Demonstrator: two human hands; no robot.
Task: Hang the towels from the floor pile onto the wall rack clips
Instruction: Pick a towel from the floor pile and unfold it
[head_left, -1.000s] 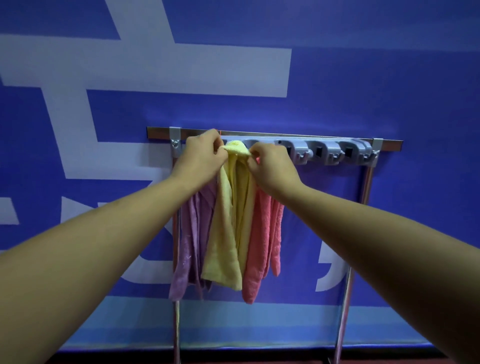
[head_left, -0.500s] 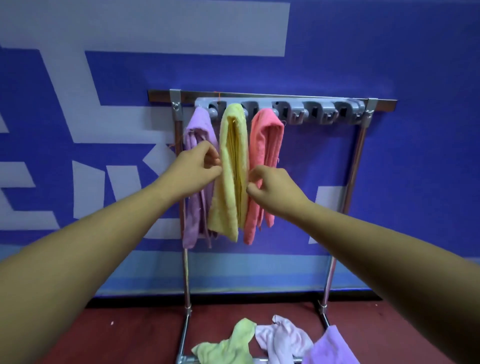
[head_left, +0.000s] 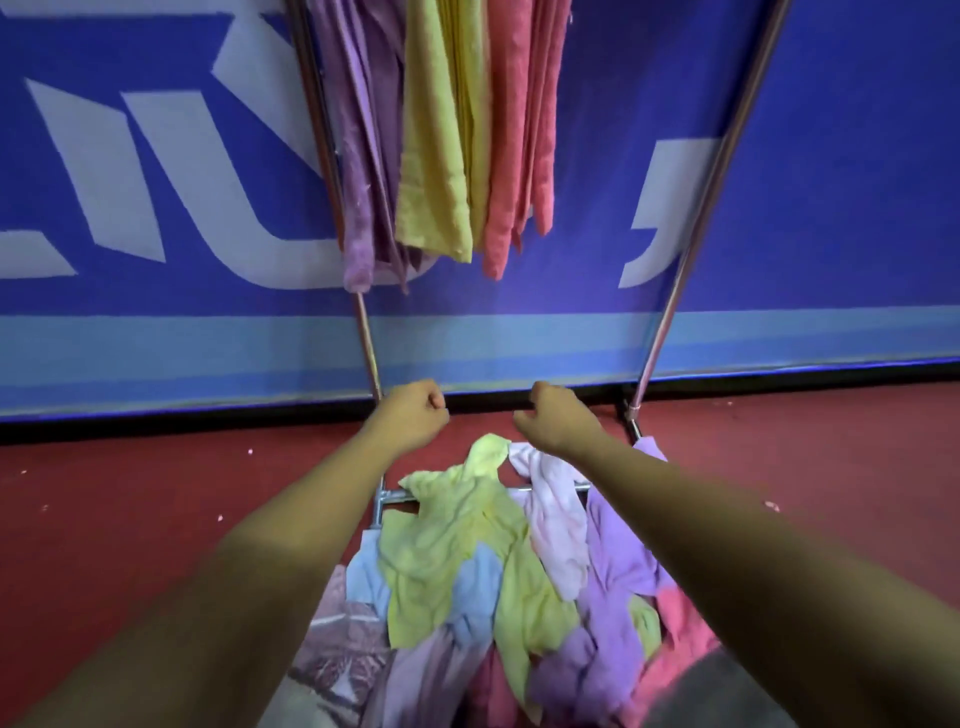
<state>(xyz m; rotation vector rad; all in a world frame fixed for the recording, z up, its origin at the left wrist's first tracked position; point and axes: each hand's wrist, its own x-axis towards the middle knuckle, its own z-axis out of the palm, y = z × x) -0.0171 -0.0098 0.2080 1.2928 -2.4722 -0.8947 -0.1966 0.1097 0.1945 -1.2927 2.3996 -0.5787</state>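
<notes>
3 are hanging: purple towel (head_left: 358, 156), yellow towel (head_left: 434, 145), pink towel (head_left: 511, 145) | pile (head_left: 467, 561) is lying crumpled | left hand (head_left: 410, 418), right hand (head_left: 556, 421) are hovering, fingers (head_left: 435, 401) curled, empty

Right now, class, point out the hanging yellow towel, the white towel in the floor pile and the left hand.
Hanging yellow towel (head_left: 434, 156): head view, middle of its front fold.
White towel (head_left: 553, 525): head view, its crumpled middle.
Left hand (head_left: 410, 418): head view, back of the hand.

Blue wall (head_left: 831, 208), red floor (head_left: 130, 493).
</notes>
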